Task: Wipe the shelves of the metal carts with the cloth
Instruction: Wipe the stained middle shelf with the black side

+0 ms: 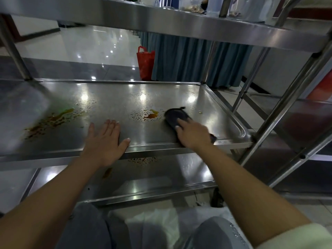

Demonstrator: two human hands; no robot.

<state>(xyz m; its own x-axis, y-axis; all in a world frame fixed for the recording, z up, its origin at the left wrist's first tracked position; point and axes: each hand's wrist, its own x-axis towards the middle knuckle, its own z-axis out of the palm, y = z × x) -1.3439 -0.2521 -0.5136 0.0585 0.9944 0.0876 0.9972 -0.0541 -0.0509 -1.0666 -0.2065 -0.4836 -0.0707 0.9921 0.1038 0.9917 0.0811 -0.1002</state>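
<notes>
- A dark cloth (177, 117) lies on the middle shelf (115, 97) of a stainless steel cart, toward the shelf's right end and nearer its front edge than its back rim.
- The right hand (193, 134) presses down on the cloth, fingers straight and close together, fingertips (177, 127) resting on the fabric; a dark corner of the cloth shows past the heel of the hand by the front edge.
- Just left of the cloth, a small amber puddle (151, 115) ringed with water droplets sits on the shelf, its right edge touching or nearly touching the fabric.
- The left hand (104, 141) lies flat on the front middle of the same shelf, fingers extended and slightly spread, thumb splayed toward the front lip, holding nothing.
- A wider brown smear (48, 122) streaks the shelf's left part, well apart from both hands.
- The lower shelf (161, 177) below carries brown specks (143, 159) near its back edge.
- The top shelf (179, 18) spans the upper view, with containers on it too blurred to name.
- Beyond the cart, a red bag (145, 62) stands on the glossy floor beside a blue pleated cloth skirt (188, 60).
- A second metal rack (296, 108) stands just to the right.
</notes>
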